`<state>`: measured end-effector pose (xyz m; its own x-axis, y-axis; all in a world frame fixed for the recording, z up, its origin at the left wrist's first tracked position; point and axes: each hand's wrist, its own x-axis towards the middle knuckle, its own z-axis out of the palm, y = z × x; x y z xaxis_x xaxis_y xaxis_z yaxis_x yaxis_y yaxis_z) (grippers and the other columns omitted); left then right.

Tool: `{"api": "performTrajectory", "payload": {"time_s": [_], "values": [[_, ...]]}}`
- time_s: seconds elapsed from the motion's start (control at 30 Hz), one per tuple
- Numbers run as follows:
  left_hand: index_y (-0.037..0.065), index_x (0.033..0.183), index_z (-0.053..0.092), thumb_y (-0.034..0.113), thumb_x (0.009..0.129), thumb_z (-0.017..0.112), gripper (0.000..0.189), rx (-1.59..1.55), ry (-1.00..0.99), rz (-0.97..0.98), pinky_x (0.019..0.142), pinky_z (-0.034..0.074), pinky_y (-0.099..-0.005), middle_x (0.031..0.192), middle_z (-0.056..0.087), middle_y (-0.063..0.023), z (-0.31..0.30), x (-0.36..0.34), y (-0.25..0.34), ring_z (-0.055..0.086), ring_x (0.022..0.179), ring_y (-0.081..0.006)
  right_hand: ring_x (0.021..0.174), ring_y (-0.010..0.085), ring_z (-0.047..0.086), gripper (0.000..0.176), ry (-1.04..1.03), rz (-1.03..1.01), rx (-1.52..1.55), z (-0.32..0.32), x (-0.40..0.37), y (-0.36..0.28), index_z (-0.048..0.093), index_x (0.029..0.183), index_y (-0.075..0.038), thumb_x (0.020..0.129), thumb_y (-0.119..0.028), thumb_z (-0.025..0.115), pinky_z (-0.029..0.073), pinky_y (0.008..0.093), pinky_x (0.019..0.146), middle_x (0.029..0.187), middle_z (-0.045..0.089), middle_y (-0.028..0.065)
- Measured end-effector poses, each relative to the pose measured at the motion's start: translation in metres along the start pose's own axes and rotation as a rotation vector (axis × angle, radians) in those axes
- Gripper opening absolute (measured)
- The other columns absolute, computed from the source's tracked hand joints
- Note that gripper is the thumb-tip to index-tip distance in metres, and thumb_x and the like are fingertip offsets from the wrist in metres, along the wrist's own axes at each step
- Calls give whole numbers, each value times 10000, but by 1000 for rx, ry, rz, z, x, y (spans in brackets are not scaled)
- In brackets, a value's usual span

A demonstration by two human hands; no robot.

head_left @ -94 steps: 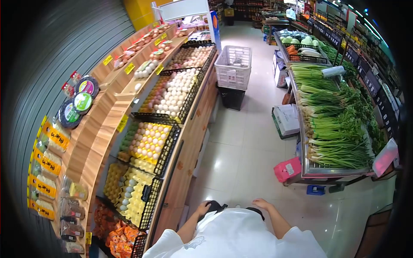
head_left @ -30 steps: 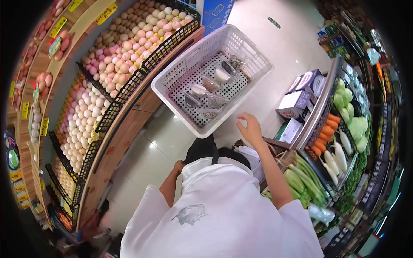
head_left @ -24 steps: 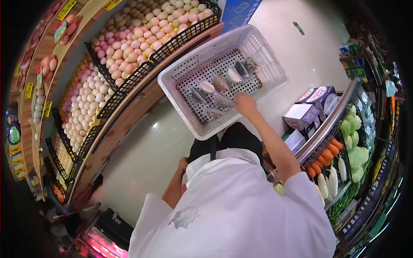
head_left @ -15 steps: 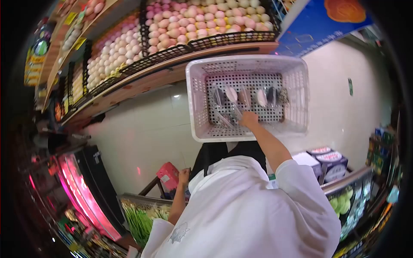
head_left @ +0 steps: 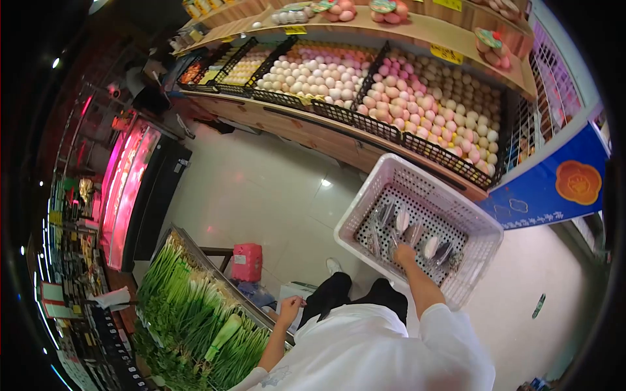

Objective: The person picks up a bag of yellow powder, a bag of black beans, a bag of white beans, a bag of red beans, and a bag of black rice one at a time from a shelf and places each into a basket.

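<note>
My right hand (head_left: 405, 255) reaches down into a white perforated plastic basket (head_left: 363, 201). Its fingers are closed on the top of a small clear plastic bag (head_left: 394, 239). Several such bags lie in a row across the basket floor, among them one with pale contents (head_left: 402, 220), one with brown contents (head_left: 413, 234) and one with dark contents (head_left: 443, 252). The basket tilts across the view, below the egg display. My left hand (head_left: 292, 309) hangs beside my left thigh, fingers curled and seemingly holding nothing, near the bed of green vegetables.
Black crates of eggs (head_left: 326, 81) line a wooden stand ahead, with a shelf (head_left: 391, 36) above. Spring onions and leafy greens (head_left: 195, 313) fill a display at left. A pink box (head_left: 246, 262) stands on the tiled floor. A blue sign (head_left: 548, 189) juts out at right.
My view has turned to the left, so the basket sits lower and further right. More greens and shelving show. My right hand stays over the bags in the basket.
</note>
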<state>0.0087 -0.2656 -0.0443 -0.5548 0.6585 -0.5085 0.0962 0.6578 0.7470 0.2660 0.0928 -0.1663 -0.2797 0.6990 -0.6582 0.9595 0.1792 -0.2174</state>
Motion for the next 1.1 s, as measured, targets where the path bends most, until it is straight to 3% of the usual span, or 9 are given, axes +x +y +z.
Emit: {"api": "performTrajectory", "payload": {"time_s": [0.2,0.33,0.43,0.63,0.73,0.8,0.93,1.07,1.1], "values": [[-29,828,655,213,917,523,289,-177,0,127,651,475,-274,751,656,-72,-17,34,18,598,675,-130,820,385,622,300,165,-300,43,-51,-25,15,647,922,-35,757,-276,581,487,468,734,854,641,231],[3,895,658,216,900,543,242,-238,-59,188,658,470,-265,774,647,-62,-58,62,21,581,708,-116,786,390,614,288,251,-313,123,-139,-85,-71,638,860,-6,750,-254,543,475,461,722,799,631,234],[20,955,638,213,869,589,217,-119,-83,243,714,481,-305,840,649,-91,-96,70,57,604,779,-178,781,384,619,272,348,-432,57,-175,-117,-136,631,882,-9,746,-224,532,482,445,735,787,631,228],[80,1195,515,231,787,679,465,-19,-61,678,956,410,-370,1182,557,-128,-152,130,95,536,1100,-261,722,363,601,214,113,-692,41,-245,-187,-297,591,877,7,765,-160,518,473,408,679,749,614,204],[96,1265,465,244,714,746,637,71,99,782,982,389,-368,1221,527,-125,-188,153,140,504,1148,-268,684,366,579,197,-6,-850,-14,-253,-188,-367,572,855,8,770,-161,517,460,407,654,725,601,199],[88,1260,483,234,647,793,702,-67,9,821,978,393,-359,1189,553,-112,-218,169,165,523,1125,-252,677,359,579,193,-105,-975,-102,-260,-195,-421,563,851,7,772,-163,520,455,411,643,714,596,194],[60,1207,544,214,557,859,739,-195,-354,628,1004,377,-354,1177,576,-92,-260,198,169,524,1123,-209,670,352,579,204,-188,-1177,-266,-254,-172,-497,568,881,1,776,-169,528,456,411,636,698,590,189],[63,1169,581,190,528,855,709,-173,-157,631,956,411,-335,1085,628,-76,-278,253,156,568,1041,-196,707,308,617,279,-241,-1123,-227,-273,-125,-543,611,921,-49,814,-307,599,471,413,672,739,636,128],[31,1149,584,210,530,860,701,-125,-109,583,964,406,-344,1086,626,-97,-286,270,158,567,1051,-211,873,276,620,457,-295,-1094,-157,-286,-115,-553,590,1075,-76,761,-390,699,476,384,773,953,645,125]]}}
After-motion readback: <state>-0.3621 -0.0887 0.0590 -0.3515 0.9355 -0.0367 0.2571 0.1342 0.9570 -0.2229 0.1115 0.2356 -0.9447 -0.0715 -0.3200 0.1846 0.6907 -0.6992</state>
